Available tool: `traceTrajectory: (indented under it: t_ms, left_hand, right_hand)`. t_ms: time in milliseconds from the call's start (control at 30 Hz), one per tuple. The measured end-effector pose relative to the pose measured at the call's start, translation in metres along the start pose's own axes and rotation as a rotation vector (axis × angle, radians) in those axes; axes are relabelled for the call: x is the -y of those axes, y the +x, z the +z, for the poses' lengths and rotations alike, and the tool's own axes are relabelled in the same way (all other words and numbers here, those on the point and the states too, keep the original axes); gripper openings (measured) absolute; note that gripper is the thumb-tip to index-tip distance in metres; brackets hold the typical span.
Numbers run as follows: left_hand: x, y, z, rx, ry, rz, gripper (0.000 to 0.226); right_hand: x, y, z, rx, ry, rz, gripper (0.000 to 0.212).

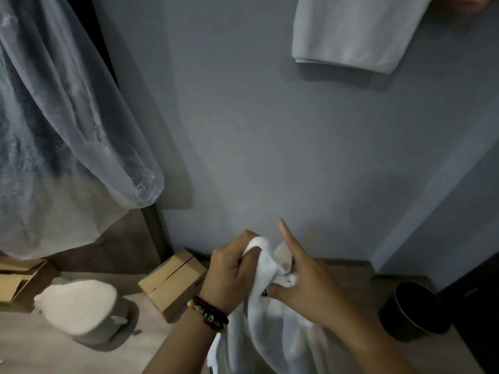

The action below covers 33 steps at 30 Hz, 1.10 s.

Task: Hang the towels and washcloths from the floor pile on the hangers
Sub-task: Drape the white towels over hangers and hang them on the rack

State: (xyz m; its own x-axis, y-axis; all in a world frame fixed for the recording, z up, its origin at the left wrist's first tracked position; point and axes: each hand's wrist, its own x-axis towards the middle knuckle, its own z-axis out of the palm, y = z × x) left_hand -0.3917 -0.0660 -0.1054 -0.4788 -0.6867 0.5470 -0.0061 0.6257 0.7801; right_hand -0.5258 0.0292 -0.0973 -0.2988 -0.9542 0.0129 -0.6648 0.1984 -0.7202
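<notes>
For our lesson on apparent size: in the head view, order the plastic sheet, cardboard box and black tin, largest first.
1. Plastic sheet, clearly the largest.
2. Cardboard box and black tin look alike; not ranked.

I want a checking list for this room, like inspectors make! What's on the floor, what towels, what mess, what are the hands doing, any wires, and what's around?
Surface: light floor, dimly lit.
Job's things: white towel held up in both hands; grey towel already hanging by the wall at top right, its hanger out of view.
Clutter: cardboard box, white lidded bin, black round container, flat cardboard at far left.
Grippers: left hand grips the towel's top edge; right hand pinches it lower, forefinger straight.
Cables: nothing seen.
Surroundings: grey wall; sheer curtain at left.
</notes>
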Motion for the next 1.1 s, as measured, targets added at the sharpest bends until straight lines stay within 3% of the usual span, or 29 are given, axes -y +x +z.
traceTrajectory:
  t_ms: [33, 100, 133, 300, 367, 567, 700, 833, 933, 1000, 1100]
  left_hand:
    - [-0.007, 0.002, -0.002, 0.025, 0.002, 0.042, 0.023]
    - [-0.014, 0.004, -0.006, 0.026, -0.001, 0.075, 0.025]
    - [-0.014, 0.005, -0.008, 0.001, -0.005, 0.074, 0.024]
    - [0.002, -0.003, -0.018, -0.220, 0.050, -0.029, 0.012]
    - [0.011, -0.011, -0.017, -0.216, 0.106, -0.083, 0.013]
    - [0.053, -0.049, 0.000, -0.097, 0.210, -0.355, 0.013]
    - [0.055, -0.050, -0.006, -0.175, 0.100, -0.538, 0.031]
    - [0.042, -0.035, -0.009, -0.254, 0.004, -0.467, 0.023]
    - [0.028, -0.021, -0.013, -0.199, -0.028, -0.330, 0.018]
    - [0.014, -0.014, -0.012, -0.076, -0.043, -0.229, 0.017]
    - [-0.003, -0.007, -0.004, 0.129, -0.094, -0.081, 0.015]
  right_hand:
    - [0.003, 0.002, 0.001, 0.005, 0.043, -0.024, 0.094]
    - [0.010, 0.005, 0.004, -0.019, 0.083, -0.055, 0.041]
    - [0.015, 0.004, 0.004, -0.040, 0.090, -0.053, 0.028]
    - [0.029, 0.002, 0.004, -0.263, 0.177, -0.077, 0.026]
    - [0.032, 0.001, 0.001, -0.359, 0.203, -0.090, 0.035]
    - [0.042, 0.003, -0.028, -0.556, 0.313, -0.037, 0.015]
    - [0.033, -0.003, -0.048, -0.588, 0.277, 0.021, 0.017]
    - [0.015, -0.014, -0.048, -0.494, 0.133, 0.140, 0.012]
    - [0.005, -0.023, -0.038, -0.367, 0.026, 0.194, 0.051]
    - [0.009, -0.027, -0.031, -0.244, 0.051, 0.158, 0.084]
    - [0.013, -0.027, -0.017, -0.101, 0.073, 0.039, 0.101]
